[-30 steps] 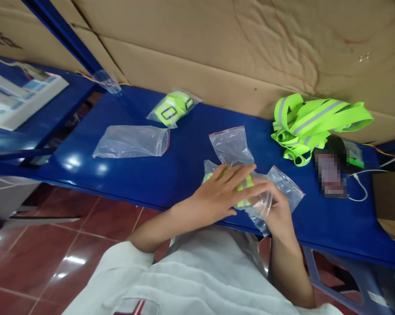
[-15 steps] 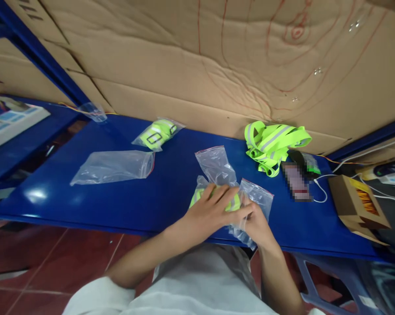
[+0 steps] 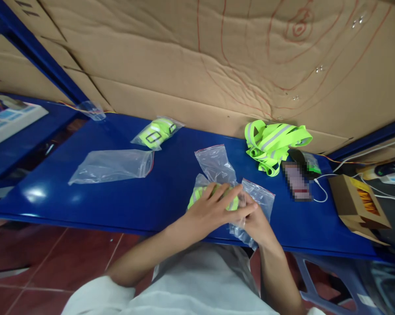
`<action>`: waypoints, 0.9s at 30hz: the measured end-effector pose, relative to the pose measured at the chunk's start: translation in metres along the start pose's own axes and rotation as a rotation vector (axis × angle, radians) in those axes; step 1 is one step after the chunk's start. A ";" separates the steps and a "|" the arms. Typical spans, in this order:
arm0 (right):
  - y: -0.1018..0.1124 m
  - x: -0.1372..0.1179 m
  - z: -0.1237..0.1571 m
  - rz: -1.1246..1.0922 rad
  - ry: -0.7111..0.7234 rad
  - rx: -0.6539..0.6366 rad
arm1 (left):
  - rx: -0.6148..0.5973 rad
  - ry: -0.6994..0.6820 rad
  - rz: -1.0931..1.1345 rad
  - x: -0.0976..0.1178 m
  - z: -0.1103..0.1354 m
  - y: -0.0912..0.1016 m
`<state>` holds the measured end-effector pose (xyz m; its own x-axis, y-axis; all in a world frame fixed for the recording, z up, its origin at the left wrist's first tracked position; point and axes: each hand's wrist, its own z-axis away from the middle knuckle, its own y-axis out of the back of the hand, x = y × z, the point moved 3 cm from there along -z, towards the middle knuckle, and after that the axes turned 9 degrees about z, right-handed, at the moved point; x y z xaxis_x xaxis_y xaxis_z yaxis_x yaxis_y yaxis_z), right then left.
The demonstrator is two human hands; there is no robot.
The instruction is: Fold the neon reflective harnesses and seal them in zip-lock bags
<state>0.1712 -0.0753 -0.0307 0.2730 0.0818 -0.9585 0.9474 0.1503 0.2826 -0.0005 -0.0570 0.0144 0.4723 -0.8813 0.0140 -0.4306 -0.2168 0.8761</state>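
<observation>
A clear plastic bag (image 3: 199, 180) with a folded neon-yellow reflective strap (image 3: 195, 197) in it lies near the table's front edge. My left hand (image 3: 212, 211) rests across this bag, palm down and fingers spread. At the bag's right end, my right hand (image 3: 257, 222) is closed on the plastic, its fingertips partly hidden behind my left hand. Flat zip bags lie around them: one bag (image 3: 215, 162) just behind and another bag (image 3: 261, 197) beside and under my right hand.
Farther left are a filled bag with a buckled yellow strap (image 3: 158, 133) and a flat clear bag (image 3: 114, 166). A heap of yellow straps (image 3: 273, 142), a phone (image 3: 296, 181) with a white cable and an open cardboard box (image 3: 355, 208) stand right. A cardboard wall (image 3: 171, 57) closes the back.
My left fingers have shifted slightly right over the bag, reaching farther across my right hand. Little else has moved.
</observation>
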 end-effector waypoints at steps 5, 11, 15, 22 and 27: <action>-0.011 0.002 0.001 -0.118 -0.054 -0.019 | 0.028 -0.038 -0.032 0.002 0.002 0.007; -0.019 0.004 0.002 -0.298 -0.172 0.132 | -0.063 -0.042 0.063 0.006 0.007 0.017; -0.019 0.007 0.003 -0.449 -0.232 0.119 | -0.133 0.039 0.071 -0.004 0.010 0.019; -0.004 0.001 0.004 -0.159 -0.146 0.072 | -0.185 0.069 0.075 -0.009 0.008 0.022; -0.009 0.004 0.004 -0.145 -0.093 0.019 | -0.062 -0.045 -0.031 0.000 0.005 0.020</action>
<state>0.1648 -0.0806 -0.0374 0.1470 -0.0313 -0.9886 0.9807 0.1349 0.1416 -0.0125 -0.0633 0.0293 0.4485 -0.8931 -0.0340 -0.3669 -0.2187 0.9042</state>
